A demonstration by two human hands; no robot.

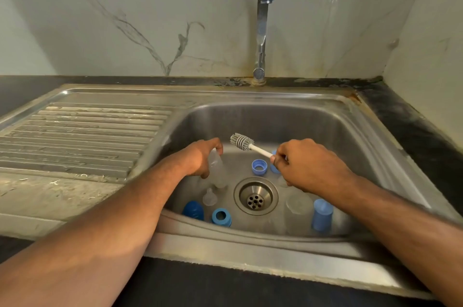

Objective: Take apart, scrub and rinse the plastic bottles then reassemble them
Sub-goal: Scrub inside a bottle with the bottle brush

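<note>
**Head view: both hands over the sink, bottle in one, brush in the other**

Head camera looked down into a stainless steel sink [295,118] set in a dark counter [413,126], with a ribbed draining board [82,136] to its left and a chrome tap [261,30] standing against the marbled wall behind. The person's left hand [200,158] was down in the basin, its fingers curled round a clear plastic bottle [217,168] that stood roughly upright, tilted a little, its lower end near the sink floor just left of the drain [255,197]. The right hand [308,166] gripped the white handle of a bottle brush [246,144], fingers clenched on the handle's end; the grey bristled head pointed up and left, close to the left hand's knuckles but apart from the bottle.

Loose parts lay scattered across the sink floor. A light blue screw ring [259,166] sat behind the drain, with another blue piece [274,168] half hidden just beside the right hand. Near the front wall, on the left, were a dark blue cap [193,210], a clear teat [210,197] and a blue collar ring [221,217]. To the right of the drain lay a second clear bottle [298,211], hard to make out against the steel, and just beside it a light blue cap [322,215] standing upright.
</note>
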